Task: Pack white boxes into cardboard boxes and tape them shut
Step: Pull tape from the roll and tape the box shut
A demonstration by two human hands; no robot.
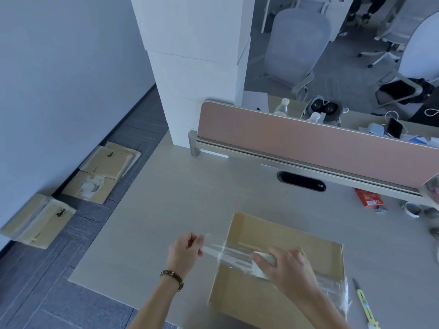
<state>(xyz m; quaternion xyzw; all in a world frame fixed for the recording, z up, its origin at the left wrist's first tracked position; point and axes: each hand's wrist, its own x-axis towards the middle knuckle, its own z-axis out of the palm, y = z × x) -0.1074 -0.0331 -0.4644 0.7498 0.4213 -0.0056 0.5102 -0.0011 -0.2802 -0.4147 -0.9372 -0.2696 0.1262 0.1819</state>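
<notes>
My left hand [186,250] pinches the free end of a strip of clear tape [228,254] between thumb and fingertips, just off the left edge of the cardboard box [280,276]. The strip runs from that pinch rightward to my right hand [288,269], whose fingers are curled round a whitish tape roll [263,262] and press it down onto the closed top of the box. More clear tape already lies along the seam under and past my right hand, out to the box's right edge, where it bunches up whitish.

A beaded bracelet [172,279] sits on my left wrist. The box lies flat on the pale desk [166,210]. Just right of my right forearm a yellow-handled utility knife [364,305] lies on the desk. Farther beyond my right hand there is a red packet [369,199] near a pink divider panel [297,143]. Well beyond my left hand a tall stack of white boxes [194,62] stands past the desk's far edge. Away to my left, on the grey carpet by the wall, several taped cardboard parcels [104,162] lie.
</notes>
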